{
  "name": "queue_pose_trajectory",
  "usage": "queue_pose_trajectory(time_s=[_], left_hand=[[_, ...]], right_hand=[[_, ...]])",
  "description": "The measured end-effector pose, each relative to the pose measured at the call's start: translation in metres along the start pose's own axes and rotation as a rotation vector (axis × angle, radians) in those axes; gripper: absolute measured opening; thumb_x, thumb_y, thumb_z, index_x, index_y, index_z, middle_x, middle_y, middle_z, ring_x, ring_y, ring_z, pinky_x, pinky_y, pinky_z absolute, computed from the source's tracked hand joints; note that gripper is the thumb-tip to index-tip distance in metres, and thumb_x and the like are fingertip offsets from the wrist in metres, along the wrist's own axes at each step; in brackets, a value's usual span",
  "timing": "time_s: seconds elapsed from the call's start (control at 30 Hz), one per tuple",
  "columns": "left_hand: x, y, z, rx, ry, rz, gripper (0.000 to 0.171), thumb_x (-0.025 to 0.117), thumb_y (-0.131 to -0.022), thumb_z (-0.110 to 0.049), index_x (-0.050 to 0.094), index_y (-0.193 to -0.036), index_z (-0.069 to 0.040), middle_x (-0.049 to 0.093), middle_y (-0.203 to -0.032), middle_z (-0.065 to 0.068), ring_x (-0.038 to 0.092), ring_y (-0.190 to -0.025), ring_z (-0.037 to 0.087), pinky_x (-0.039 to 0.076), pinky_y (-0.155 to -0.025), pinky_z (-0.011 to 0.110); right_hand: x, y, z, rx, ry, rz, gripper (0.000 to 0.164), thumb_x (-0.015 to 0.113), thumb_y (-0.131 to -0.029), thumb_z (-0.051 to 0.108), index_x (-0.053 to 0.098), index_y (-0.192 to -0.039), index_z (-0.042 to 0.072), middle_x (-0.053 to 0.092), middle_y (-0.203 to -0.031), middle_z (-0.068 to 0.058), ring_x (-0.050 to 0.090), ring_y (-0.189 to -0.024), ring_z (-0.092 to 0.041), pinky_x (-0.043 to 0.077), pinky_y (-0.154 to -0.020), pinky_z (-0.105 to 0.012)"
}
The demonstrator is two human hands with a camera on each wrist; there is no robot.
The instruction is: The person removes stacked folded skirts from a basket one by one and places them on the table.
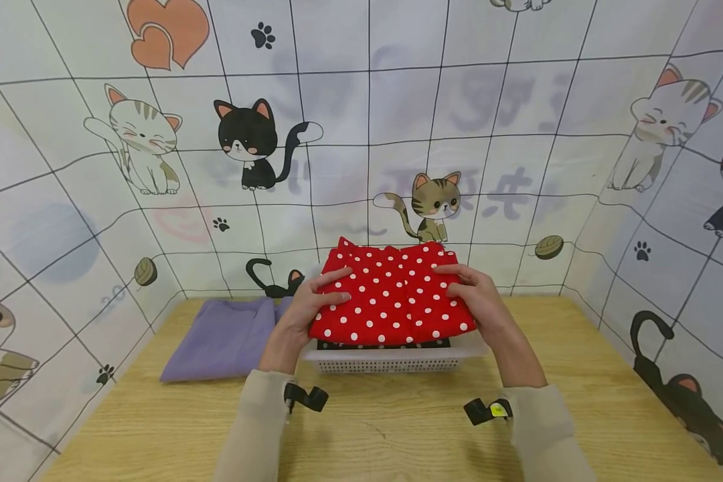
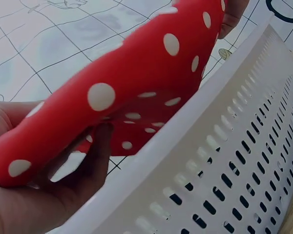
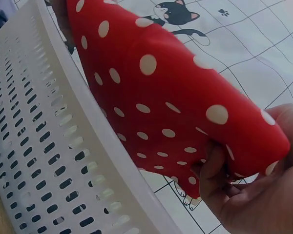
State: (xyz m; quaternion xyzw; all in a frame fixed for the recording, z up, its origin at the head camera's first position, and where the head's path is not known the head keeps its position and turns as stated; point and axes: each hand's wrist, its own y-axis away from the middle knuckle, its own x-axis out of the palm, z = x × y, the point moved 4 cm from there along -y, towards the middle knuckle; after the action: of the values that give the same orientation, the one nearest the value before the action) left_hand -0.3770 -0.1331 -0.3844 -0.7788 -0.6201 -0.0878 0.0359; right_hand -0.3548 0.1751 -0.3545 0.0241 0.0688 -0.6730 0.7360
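A pale gridded wall printed with cartoon cats stands behind everything; before it spreads the pale wooden surface; on this sits a white basket with slotted walls; the red cloth with white dots is held up over the basket, its face tilted toward the wearer, and whether its lower edge touches the rim I cannot tell; a purple cloth lies folded to the left of the basket; a strip of dark dotted cloth shows inside, under the red; the left hand and right hand grip opposite sides of the red cloth, thumb and fingers parted only by its thickness; 2 small black wrist devices sit at the sleeve cuffs.
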Motion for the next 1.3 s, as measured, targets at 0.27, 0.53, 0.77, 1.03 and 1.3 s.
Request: queue_pose_trajectory(time_s=[0.27,0.53,0.77,1.03,1.3], left_hand=[[0.003,0.003,-0.008,0.075,0.002,-0.045,0.049,0.076,-0.092,-0.018,0.067,-0.139,-0.030,0.053,-0.146,0.006,0.057,-0.131,0.028,0.061,-0.092,0.042],[0.004,0.011,-0.020,0.161,-0.150,-0.113,0.052,0.077,-0.092,-0.019,0.065,-0.141,-0.030,0.052,-0.146,0.008,0.057,-0.130,0.029,0.062,-0.091,0.041],[0.008,0.016,-0.027,0.174,-0.212,-0.161,0.051,0.078,-0.091,-0.019,0.067,-0.139,-0.032,0.053,-0.144,0.008,0.060,-0.127,0.029,0.062,-0.091,0.042],[0.011,0.025,-0.037,0.171,-0.206,-0.178,0.050,0.077,-0.092,-0.019,0.067,-0.139,-0.032,0.054,-0.144,0.007,0.058,-0.130,0.028,0.062,-0.091,0.041],[0.018,0.034,-0.047,0.166,-0.172,-0.162,0.049,0.077,-0.093,-0.019,0.067,-0.139,-0.032,0.053,-0.146,0.006,0.055,-0.133,0.027,0.062,-0.091,0.040]], right_hand=[[-0.003,-0.001,0.002,-0.059,-0.051,-0.031,0.052,0.057,-0.099,0.008,0.052,-0.151,0.009,0.035,-0.161,-0.015,0.039,-0.138,-0.026,0.060,-0.084,-0.022],[-0.007,0.001,0.010,-0.120,-0.063,-0.033,0.053,0.055,-0.099,0.005,0.052,-0.152,0.008,0.037,-0.160,-0.014,0.043,-0.134,-0.023,0.060,-0.084,-0.021],[-0.008,0.005,0.016,-0.147,-0.039,-0.029,0.054,0.055,-0.099,0.005,0.050,-0.152,0.007,0.037,-0.160,-0.014,0.043,-0.133,-0.021,0.059,-0.085,-0.020],[-0.007,0.011,0.023,-0.197,0.027,0.029,0.056,0.055,-0.099,0.006,0.046,-0.154,0.006,0.036,-0.160,-0.018,0.044,-0.134,-0.027,0.060,-0.084,-0.021],[-0.007,0.020,0.034,-0.206,0.019,0.024,0.054,0.055,-0.101,0.008,0.046,-0.154,0.007,0.037,-0.159,-0.017,0.046,-0.132,-0.026,0.060,-0.083,-0.021]])
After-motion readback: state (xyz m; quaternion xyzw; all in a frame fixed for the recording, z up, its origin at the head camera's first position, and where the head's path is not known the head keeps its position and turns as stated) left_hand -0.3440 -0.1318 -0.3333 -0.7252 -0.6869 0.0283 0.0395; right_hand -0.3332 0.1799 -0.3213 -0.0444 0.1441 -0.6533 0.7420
